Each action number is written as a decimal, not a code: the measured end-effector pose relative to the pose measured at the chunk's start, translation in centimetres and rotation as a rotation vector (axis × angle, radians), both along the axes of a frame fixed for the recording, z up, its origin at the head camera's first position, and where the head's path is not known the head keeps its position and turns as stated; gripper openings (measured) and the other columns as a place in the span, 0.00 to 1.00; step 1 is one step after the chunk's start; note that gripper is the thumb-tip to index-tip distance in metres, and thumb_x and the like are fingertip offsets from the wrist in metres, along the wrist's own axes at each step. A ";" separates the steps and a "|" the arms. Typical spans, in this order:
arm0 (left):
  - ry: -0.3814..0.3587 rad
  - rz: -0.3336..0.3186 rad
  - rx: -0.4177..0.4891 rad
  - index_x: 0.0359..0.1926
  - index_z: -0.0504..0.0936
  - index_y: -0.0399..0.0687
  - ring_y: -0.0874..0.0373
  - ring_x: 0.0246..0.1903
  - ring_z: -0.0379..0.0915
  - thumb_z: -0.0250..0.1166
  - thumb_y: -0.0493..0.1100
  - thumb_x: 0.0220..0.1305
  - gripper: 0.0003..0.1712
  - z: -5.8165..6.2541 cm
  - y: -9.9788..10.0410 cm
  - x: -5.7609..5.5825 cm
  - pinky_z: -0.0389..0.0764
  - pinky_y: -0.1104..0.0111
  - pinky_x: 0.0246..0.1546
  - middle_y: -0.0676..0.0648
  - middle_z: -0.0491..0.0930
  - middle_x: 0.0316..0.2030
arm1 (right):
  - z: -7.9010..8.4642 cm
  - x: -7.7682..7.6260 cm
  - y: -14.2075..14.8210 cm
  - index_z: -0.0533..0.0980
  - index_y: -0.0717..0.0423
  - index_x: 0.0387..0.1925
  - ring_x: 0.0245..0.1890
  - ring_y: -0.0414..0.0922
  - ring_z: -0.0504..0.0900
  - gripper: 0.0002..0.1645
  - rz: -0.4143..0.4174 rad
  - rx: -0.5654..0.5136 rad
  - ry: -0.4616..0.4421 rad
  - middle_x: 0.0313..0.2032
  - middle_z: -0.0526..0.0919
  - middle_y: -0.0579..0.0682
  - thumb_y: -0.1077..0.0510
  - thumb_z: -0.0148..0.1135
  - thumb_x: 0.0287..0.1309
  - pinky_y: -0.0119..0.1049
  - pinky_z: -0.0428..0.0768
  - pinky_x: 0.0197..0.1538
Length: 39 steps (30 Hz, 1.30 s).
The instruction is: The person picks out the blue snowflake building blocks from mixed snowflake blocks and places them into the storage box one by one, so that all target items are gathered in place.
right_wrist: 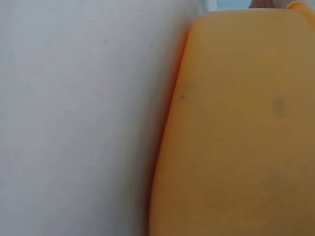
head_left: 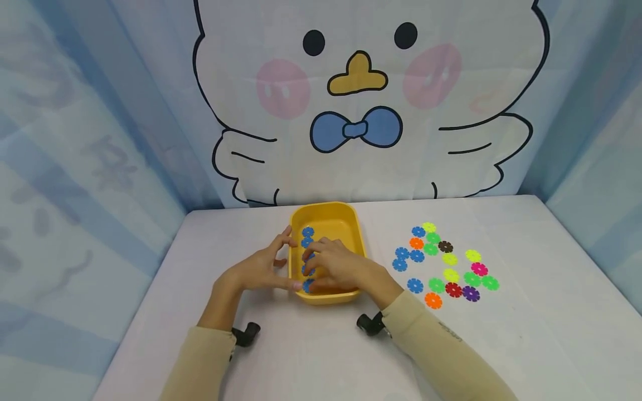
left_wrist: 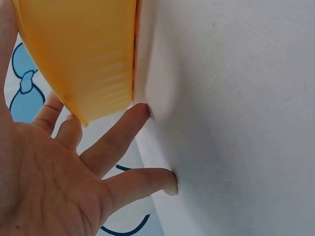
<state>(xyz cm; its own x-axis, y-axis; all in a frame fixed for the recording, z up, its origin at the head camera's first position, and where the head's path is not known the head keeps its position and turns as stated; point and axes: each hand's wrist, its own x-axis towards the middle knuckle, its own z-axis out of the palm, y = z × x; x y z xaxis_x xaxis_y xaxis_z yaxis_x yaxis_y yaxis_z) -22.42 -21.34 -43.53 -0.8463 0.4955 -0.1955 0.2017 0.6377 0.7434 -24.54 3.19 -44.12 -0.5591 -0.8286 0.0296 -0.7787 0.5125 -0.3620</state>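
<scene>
A yellow rectangular tray (head_left: 333, 209) sits on the table with a column of several blue notched discs (head_left: 307, 243) along its left inner side. At the tray's left wall is my left hand (head_left: 261, 268), fingers and thumb spread, some of them touching the rim. In the left wrist view, two fingers of this left hand (left_wrist: 59, 177) reach down to the tabletop beside the tray (left_wrist: 83, 59). My right hand (head_left: 336, 264) is over the tray, its bent, spread fingers on the lower blue discs. Those fingers partly cover the discs. The right wrist view shows mainly the tray's outer wall (right_wrist: 236, 123).
Right of the tray, loose notched discs in several colours lie scattered on the white table (head_left: 541, 334), among them an orange disc (head_left: 433, 301), a purple disc (head_left: 471, 293) and a brown disc (head_left: 445, 247). A printed cartoon curtain (head_left: 351, 172) stands behind the table.
</scene>
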 end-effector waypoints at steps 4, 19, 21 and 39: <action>-0.008 0.006 -0.018 0.71 0.56 0.58 0.38 0.67 0.72 0.79 0.62 0.54 0.54 0.1 -0.1 0.0 0.68 0.40 0.69 0.58 0.30 0.83 | 0.4 0.2 0.3 0.86 0.43 0.49 0.62 0.51 0.71 0.17 0.015 -0.035 0.007 0.61 0.79 0.49 0.43 0.73 0.61 0.54 0.71 0.63; -0.030 0.049 -0.049 0.72 0.57 0.59 0.40 0.68 0.72 0.79 0.62 0.53 0.54 0.2 0.1 0.1 0.66 0.41 0.70 0.59 0.30 0.83 | 1.6 1.3 3.1 0.84 0.51 0.51 0.58 0.51 0.75 0.16 0.043 -0.184 0.153 0.56 0.80 0.52 0.49 0.70 0.66 0.51 0.75 0.63; -0.028 0.052 -0.056 0.72 0.56 0.59 0.40 0.68 0.72 0.79 0.62 0.53 0.54 0.1 0.0 0.1 0.66 0.41 0.70 0.59 0.30 0.83 | 1.5 1.4 3.6 0.83 0.51 0.51 0.58 0.50 0.76 0.17 0.043 -0.206 0.167 0.56 0.80 0.52 0.49 0.70 0.66 0.50 0.75 0.63; -0.036 0.058 -0.042 0.71 0.57 0.60 0.41 0.68 0.72 0.81 0.61 0.51 0.55 0.0 0.5 0.1 0.67 0.43 0.71 0.61 0.30 0.83 | 0.8 1.6 8.0 0.84 0.47 0.48 0.59 0.49 0.72 0.15 -0.051 -0.417 0.204 0.54 0.80 0.51 0.52 0.75 0.59 0.52 0.72 0.60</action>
